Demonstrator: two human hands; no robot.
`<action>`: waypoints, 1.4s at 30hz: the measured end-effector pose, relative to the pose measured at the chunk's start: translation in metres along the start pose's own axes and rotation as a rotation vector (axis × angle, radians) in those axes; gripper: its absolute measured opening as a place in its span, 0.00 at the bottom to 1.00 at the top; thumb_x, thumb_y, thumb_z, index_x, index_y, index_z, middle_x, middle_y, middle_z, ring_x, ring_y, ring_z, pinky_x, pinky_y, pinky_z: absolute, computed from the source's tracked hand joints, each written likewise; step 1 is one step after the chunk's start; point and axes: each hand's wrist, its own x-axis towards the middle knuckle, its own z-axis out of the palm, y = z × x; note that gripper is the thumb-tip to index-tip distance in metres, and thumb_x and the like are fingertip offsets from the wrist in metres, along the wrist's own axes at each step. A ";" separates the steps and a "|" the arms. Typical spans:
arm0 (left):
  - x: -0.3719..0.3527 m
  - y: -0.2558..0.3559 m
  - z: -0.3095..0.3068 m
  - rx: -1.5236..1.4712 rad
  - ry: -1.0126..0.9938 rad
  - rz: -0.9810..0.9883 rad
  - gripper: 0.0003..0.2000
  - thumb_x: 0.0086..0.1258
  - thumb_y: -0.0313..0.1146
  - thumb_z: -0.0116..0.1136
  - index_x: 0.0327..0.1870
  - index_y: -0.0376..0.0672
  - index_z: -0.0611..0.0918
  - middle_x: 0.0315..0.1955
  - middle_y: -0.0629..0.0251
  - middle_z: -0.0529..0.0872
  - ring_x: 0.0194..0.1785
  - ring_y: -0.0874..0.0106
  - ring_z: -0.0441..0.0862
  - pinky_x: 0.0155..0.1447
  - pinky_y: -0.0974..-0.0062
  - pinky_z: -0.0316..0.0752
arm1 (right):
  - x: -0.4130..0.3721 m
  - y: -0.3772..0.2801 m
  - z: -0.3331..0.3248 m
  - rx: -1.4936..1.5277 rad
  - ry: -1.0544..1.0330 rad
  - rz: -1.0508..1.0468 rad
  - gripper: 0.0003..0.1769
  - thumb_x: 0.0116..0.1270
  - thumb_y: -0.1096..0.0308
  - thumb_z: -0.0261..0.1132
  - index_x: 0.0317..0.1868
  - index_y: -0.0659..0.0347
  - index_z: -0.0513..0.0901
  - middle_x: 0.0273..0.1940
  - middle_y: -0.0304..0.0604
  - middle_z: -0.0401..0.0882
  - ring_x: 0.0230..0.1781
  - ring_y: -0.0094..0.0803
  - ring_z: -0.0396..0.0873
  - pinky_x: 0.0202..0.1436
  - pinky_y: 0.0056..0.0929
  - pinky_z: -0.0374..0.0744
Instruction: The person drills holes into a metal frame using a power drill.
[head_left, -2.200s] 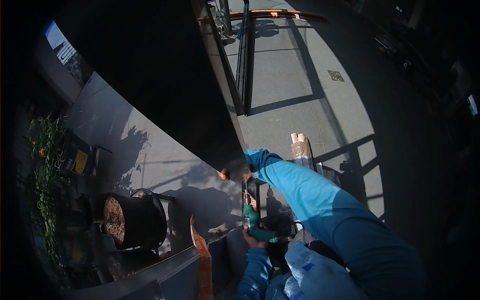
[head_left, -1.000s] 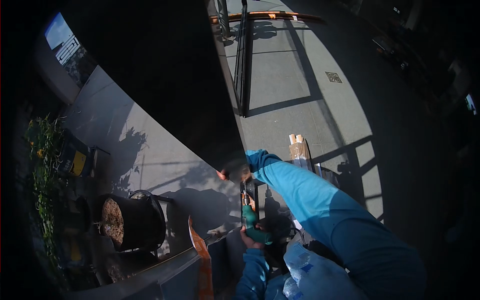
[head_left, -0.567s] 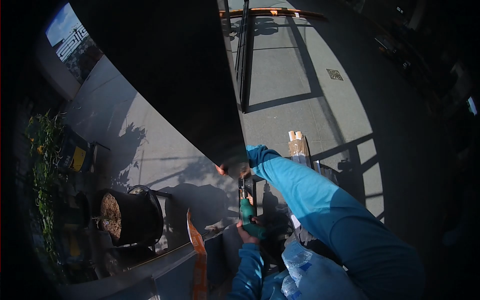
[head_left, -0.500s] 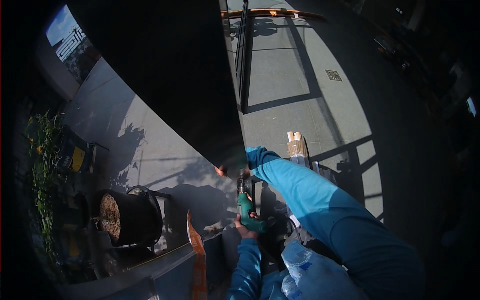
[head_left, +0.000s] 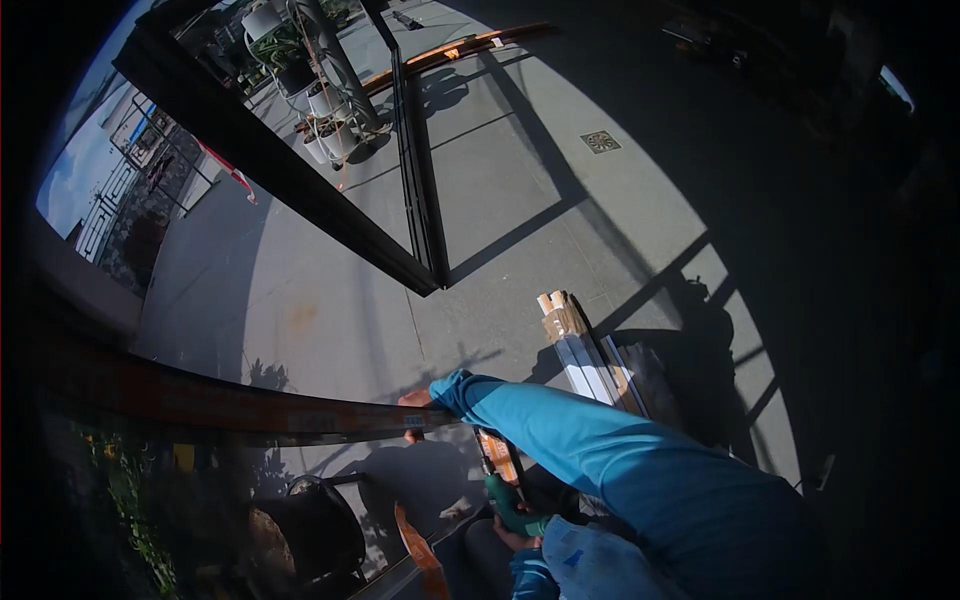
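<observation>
My left hand (head_left: 515,538), low in the view, is closed around the handle of a green power drill (head_left: 508,502). The drill's chuck points up, beside a short orange-labelled strip (head_left: 498,455). My right arm, in a blue sleeve, reaches across from the right. At its end, my right hand (head_left: 416,402) grips a long dark frame bar (head_left: 300,415) with orange film along it; fingers show above and below the bar. The bar stretches toward the left edge, where it fades into shadow. Part of the drill's body lies hidden behind clothing.
A black metal frame (head_left: 420,180) stands ahead on the grey floor. Wrapped long profiles (head_left: 585,360) lie at centre right. A round planter (head_left: 310,535) and leafy plants (head_left: 140,510) are at lower left. A drain grate (head_left: 600,142) is set in the floor.
The dark bar that blocked the upper middle has swung down to the left in my right hand. The standing frame and hanging pots now show. The drill stays in my left hand, lower.
</observation>
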 end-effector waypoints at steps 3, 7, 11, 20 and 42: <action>-0.024 -0.008 0.033 0.221 0.116 -0.053 0.28 0.63 0.53 0.54 0.58 0.42 0.74 0.38 0.60 0.80 0.40 0.62 0.80 0.46 0.64 0.78 | 0.003 0.030 0.001 0.084 0.174 -0.006 0.15 0.60 0.56 0.64 0.35 0.61 0.84 0.33 0.45 0.85 0.33 0.31 0.83 0.42 0.32 0.79; -0.074 -0.020 0.106 0.535 0.240 -0.124 0.27 0.64 0.51 0.54 0.58 0.41 0.74 0.39 0.60 0.81 0.41 0.62 0.81 0.47 0.64 0.78 | -0.055 0.050 0.014 0.189 1.289 0.649 0.19 0.56 0.52 0.57 0.30 0.60 0.84 0.32 0.48 0.85 0.36 0.42 0.83 0.45 0.38 0.77; -0.148 -0.051 0.188 0.828 0.311 -0.184 0.26 0.65 0.49 0.55 0.58 0.41 0.74 0.39 0.60 0.82 0.42 0.62 0.81 0.47 0.65 0.78 | -0.192 -0.046 0.126 0.086 0.979 0.898 0.21 0.55 0.47 0.61 0.36 0.56 0.84 0.39 0.50 0.83 0.40 0.41 0.81 0.46 0.37 0.77; -0.211 -0.170 0.348 1.387 -0.470 0.120 0.31 0.58 0.23 0.66 0.63 0.36 0.65 0.46 0.57 0.81 0.46 0.66 0.81 0.44 0.73 0.80 | -0.375 -0.336 0.286 0.030 1.283 0.395 0.22 0.63 0.49 0.62 0.48 0.56 0.81 0.41 0.46 0.84 0.39 0.41 0.81 0.43 0.37 0.77; -0.082 -0.798 0.768 1.118 -0.206 -0.782 0.17 0.72 0.44 0.50 0.22 0.47 0.74 0.18 0.70 0.76 0.34 0.68 0.77 0.56 0.61 0.72 | -0.960 -0.588 0.105 -0.042 1.668 0.384 0.42 0.51 0.45 0.71 0.62 0.55 0.68 0.58 0.48 0.71 0.60 0.41 0.72 0.61 0.38 0.72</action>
